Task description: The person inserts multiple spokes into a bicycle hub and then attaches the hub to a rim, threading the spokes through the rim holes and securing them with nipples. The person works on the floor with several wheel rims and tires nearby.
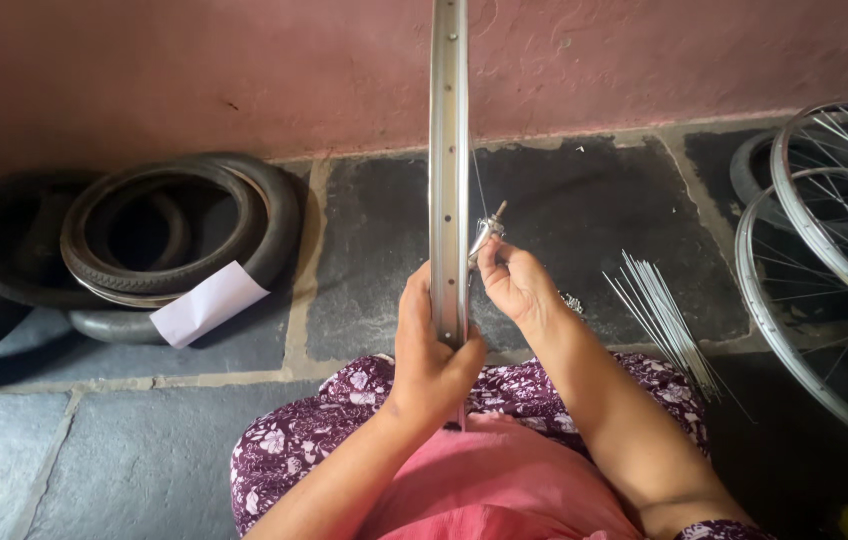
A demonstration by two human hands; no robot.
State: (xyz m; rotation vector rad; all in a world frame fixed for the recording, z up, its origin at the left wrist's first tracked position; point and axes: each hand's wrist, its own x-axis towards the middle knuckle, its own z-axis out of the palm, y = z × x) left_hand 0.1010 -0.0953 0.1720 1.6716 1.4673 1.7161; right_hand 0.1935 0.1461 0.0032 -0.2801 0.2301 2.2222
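Between hands, rim [448, 150] upright, edge-on, axis vertical.

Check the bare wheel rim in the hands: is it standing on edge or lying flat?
On edge. The wheel rim runs straight up the frame, edge toward the camera, gripped by the left hand; the right hand holds the hub beside it.

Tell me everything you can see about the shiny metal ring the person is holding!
The wheel rim is a thin silvery metal hoop seen edge-on, standing upright from the person's lap to the top of the picture. Small holes run along its middle. The left hand grips its lower part. The right hand pinches a small metal hub beside it, and a thin spoke runs up from there towards the rim.
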